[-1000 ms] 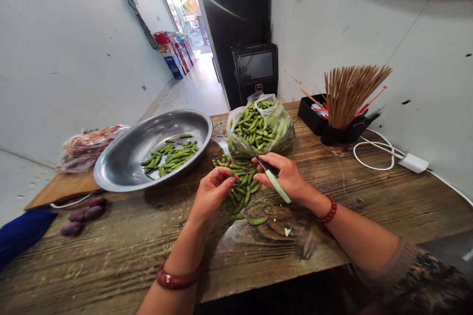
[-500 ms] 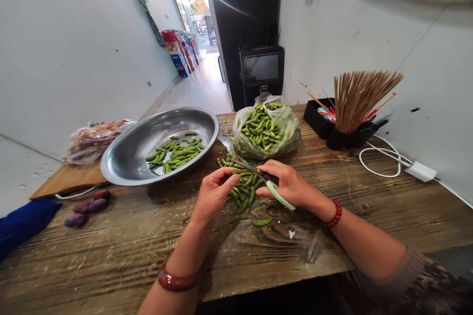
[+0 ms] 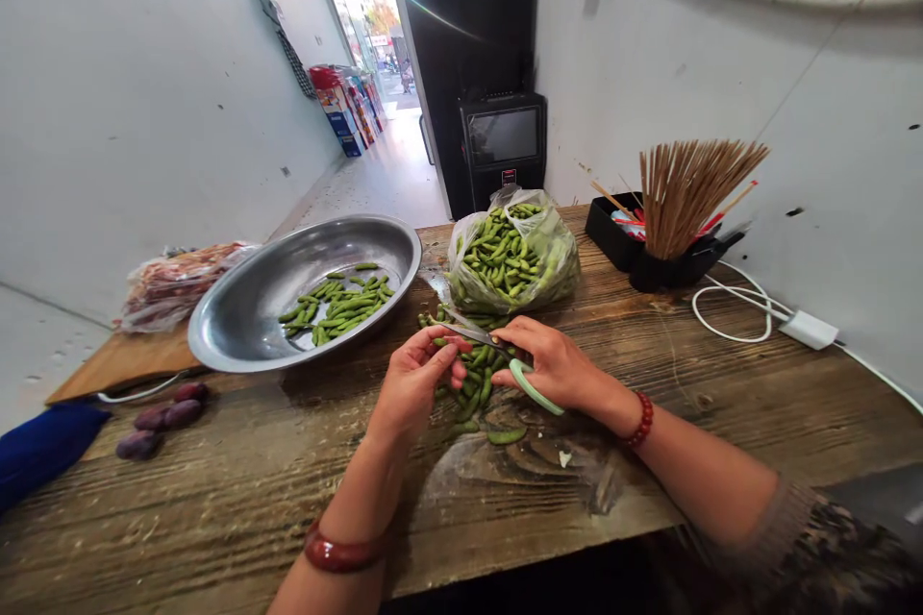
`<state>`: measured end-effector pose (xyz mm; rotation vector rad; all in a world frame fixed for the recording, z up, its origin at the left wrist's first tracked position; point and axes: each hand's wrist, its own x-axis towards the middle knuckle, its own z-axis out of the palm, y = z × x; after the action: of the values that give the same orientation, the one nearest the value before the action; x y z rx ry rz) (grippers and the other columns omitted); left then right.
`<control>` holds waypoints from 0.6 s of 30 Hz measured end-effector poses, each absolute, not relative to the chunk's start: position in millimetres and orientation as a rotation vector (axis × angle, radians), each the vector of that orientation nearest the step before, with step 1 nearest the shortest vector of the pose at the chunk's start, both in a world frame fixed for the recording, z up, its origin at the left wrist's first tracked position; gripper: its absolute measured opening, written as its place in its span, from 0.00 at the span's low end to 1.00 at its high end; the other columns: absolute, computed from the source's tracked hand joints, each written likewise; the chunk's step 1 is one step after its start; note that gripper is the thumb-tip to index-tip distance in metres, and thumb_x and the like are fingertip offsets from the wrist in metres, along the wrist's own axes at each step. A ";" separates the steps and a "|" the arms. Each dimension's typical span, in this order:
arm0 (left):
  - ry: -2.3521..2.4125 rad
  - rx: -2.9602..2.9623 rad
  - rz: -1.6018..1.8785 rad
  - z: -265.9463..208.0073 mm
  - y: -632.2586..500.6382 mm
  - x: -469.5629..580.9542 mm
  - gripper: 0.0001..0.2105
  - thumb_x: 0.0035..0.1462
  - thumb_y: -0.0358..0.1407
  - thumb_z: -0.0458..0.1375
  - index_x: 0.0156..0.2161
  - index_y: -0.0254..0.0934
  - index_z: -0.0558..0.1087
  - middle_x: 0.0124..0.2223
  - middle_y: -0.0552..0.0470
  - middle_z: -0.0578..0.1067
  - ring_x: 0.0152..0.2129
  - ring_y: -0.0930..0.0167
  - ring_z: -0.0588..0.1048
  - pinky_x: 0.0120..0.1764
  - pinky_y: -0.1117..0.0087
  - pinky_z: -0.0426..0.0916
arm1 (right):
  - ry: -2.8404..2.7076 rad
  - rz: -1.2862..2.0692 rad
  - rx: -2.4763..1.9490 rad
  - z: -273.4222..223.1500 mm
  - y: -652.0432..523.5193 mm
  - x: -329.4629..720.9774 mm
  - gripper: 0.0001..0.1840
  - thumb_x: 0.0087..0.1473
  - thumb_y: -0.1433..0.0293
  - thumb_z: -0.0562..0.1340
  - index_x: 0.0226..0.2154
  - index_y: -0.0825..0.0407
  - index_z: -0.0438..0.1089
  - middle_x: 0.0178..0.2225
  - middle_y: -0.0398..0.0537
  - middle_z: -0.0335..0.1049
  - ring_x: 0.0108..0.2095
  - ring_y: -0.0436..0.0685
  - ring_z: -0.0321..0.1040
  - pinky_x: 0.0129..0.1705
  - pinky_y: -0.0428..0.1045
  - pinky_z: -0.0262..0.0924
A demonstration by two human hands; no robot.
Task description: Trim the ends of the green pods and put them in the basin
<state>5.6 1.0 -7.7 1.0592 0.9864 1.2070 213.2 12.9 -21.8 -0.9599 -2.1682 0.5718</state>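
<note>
My right hand (image 3: 552, 360) grips a pair of scissors (image 3: 520, 379) with pale green handles. Their blades are spread and point left, over the fingertips of my left hand (image 3: 418, 375). That hand is closed in a pinch on a green soybean pod, mostly covered by the fingers. Under both hands lies a loose pile of soybean pods (image 3: 476, 382) on the wooden table (image 3: 288, 490). One pod (image 3: 506, 436) rests apart, nearer the front edge. Behind, a clear plastic bag (image 3: 559, 274) bulges with pods. Several pods (image 3: 350, 309) lie in a wide metal basin (image 3: 235, 307) at left.
Left of the basin are a bagged bundle (image 3: 173, 283) on a wooden board (image 3: 108, 360), several purple plums (image 3: 184, 413) and a blue cloth (image 3: 50, 447). At right stand a black organizer (image 3: 612, 233) with brown sticks (image 3: 692, 197) and a white adapter (image 3: 809, 330) with its cable.
The view has shifted slightly, moving the scene a little left and down. The scissor blades look wider apart, and my left fingers have shifted slightly around the pod.
</note>
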 end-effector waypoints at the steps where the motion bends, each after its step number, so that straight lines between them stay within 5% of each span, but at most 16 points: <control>1: 0.962 1.032 1.219 -7.8 1.3 5.7 0.12 0.50 0.32 0.64 0.42 0.33 0.73 0.37 0.49 0.78 0.24 0.75 0.75 0.28 0.75 0.71 | -2.149 0.582 -0.959 -23.1 14.0 213.1 0.24 0.49 0.64 0.69 0.48 0.53 0.68 0.40 0.50 0.69 0.36 0.54 0.68 0.38 0.49 0.64; 4: 0.915 0.976 1.242 -9.1 2.4 5.6 0.16 0.51 0.32 0.63 0.46 0.33 0.73 0.41 0.47 0.77 0.32 0.71 0.78 0.37 0.70 0.74 | -2.082 0.610 -0.959 -27.6 17.4 212.6 0.24 0.49 0.65 0.69 0.48 0.54 0.68 0.40 0.50 0.70 0.35 0.53 0.68 0.37 0.49 0.64; 8: 0.949 0.985 1.225 -9.3 2.8 5.0 0.15 0.51 0.35 0.64 0.44 0.32 0.74 0.40 0.46 0.77 0.32 0.69 0.79 0.37 0.69 0.75 | -2.050 0.630 -0.955 -31.2 19.7 212.3 0.23 0.49 0.65 0.69 0.47 0.55 0.69 0.40 0.51 0.70 0.37 0.55 0.69 0.39 0.50 0.65; 12: 1.017 1.017 1.228 -8.5 3.2 4.1 0.15 0.48 0.37 0.65 0.40 0.32 0.74 0.37 0.47 0.77 0.27 0.71 0.78 0.28 0.73 0.73 | -2.069 0.624 -0.927 -32.1 19.0 211.7 0.23 0.49 0.64 0.69 0.47 0.54 0.69 0.41 0.52 0.70 0.39 0.57 0.69 0.41 0.52 0.65; 18: 1.126 1.079 1.274 -10.2 4.7 3.8 0.11 0.46 0.36 0.67 0.31 0.32 0.70 0.26 0.55 0.74 0.13 0.83 0.64 0.14 0.82 0.52 | -2.128 0.596 -0.910 -31.0 15.6 211.2 0.23 0.50 0.64 0.68 0.48 0.53 0.69 0.41 0.51 0.70 0.38 0.56 0.69 0.41 0.51 0.65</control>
<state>3.8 4.7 -10.2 1.0787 1.1261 1.2738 211.2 15.6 -31.0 -0.9097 -2.1281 0.5960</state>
